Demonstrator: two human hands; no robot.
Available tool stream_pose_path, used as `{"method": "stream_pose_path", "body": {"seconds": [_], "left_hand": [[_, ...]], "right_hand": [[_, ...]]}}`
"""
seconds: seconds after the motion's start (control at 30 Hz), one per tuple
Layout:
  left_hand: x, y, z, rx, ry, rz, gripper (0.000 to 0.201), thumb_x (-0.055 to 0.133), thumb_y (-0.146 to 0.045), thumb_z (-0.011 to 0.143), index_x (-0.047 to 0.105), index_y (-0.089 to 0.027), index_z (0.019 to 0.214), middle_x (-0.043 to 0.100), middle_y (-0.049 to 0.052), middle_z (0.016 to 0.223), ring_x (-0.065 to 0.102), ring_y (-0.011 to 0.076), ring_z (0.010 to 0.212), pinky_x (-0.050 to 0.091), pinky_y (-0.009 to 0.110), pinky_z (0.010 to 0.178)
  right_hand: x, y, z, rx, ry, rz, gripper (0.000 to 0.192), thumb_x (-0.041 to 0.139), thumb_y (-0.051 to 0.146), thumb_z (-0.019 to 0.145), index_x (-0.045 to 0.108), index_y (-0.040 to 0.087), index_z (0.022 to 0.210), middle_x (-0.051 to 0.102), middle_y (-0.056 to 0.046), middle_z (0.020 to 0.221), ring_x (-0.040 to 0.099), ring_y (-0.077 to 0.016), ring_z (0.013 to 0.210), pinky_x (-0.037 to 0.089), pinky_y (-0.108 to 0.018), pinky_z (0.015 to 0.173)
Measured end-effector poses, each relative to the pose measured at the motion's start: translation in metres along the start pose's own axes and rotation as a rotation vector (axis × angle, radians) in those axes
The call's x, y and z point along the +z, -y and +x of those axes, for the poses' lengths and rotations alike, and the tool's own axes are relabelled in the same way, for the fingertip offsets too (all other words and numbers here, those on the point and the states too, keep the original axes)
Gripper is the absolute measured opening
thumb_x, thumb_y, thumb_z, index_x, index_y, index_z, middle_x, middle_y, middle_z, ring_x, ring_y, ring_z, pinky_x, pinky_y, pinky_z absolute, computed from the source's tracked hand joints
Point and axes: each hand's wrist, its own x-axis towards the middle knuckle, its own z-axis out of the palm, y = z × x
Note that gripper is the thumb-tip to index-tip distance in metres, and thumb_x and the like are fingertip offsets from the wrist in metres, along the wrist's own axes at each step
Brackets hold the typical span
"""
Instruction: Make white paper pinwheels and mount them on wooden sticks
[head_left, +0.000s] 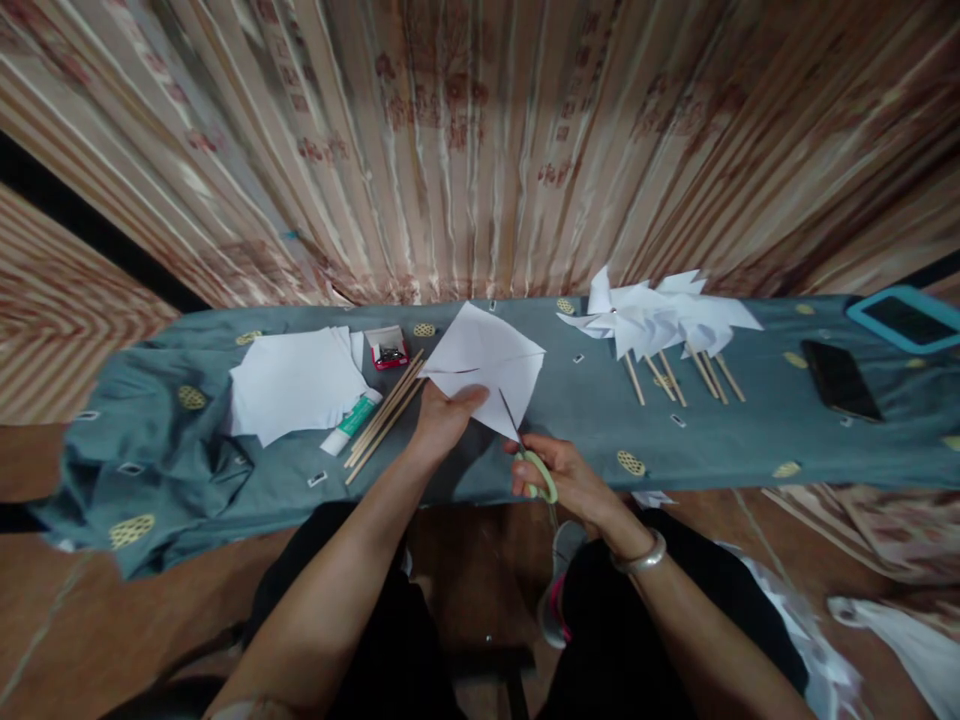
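Observation:
A white square of paper [484, 340] is held up over the front of the table, with a slit running in from its left corner. My left hand [448, 412] pinches its lower left edge, thumb on top. In my right hand [562, 475] is a pair of scissors [541, 478] with pale green handles; fingers are through the loops. One blade lies over the paper near its bottom corner, the other is hidden behind it. Left of the paper lie several wooden sticks [384, 418], a green and white tube [351, 422] and a small red box [388, 348] of dark metal pieces.
A stack of white paper [296, 385] lies at the left on the grey-green cloth [480, 484]. Several paper pinwheels [660, 315] on sticks lie to the right. Beyond them are a black phone [840, 380] and a blue-framed device [911, 320]. A patterned curtain [465, 150] hangs behind.

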Motion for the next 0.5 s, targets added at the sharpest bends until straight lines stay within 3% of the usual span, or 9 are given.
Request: {"method": "stream_pose_path", "body": {"seconds": [0.33, 0.5], "left_hand": [[0.003, -0.009, -0.006, -0.113, -0.007, -0.169, 0.048, 0.08, -0.023, 0.052, 0.069, -0.013, 0.098, 0.074, 0.006, 0.086, 0.068, 0.0231, 0.083, 0.052, 0.04, 0.088], [0.003, -0.011, -0.009, -0.083, 0.006, -0.181, 0.047, 0.078, -0.022, 0.052, 0.07, -0.014, 0.098, 0.074, 0.006, 0.085, 0.068, 0.0231, 0.084, 0.052, 0.038, 0.087]], "right_hand": [[0.002, 0.004, -0.013, -0.038, 0.017, -0.035, 0.058, 0.077, 0.066, 0.063, 0.062, 0.018, 0.091, 0.064, 0.003, 0.062, 0.054, -0.0087, 0.052, 0.041, -0.022, 0.05], [0.007, 0.006, -0.013, -0.038, -0.013, -0.012, 0.057, 0.079, 0.064, 0.062, 0.062, 0.018, 0.09, 0.063, 0.003, 0.063, 0.055, -0.009, 0.054, 0.043, -0.023, 0.052]]}}
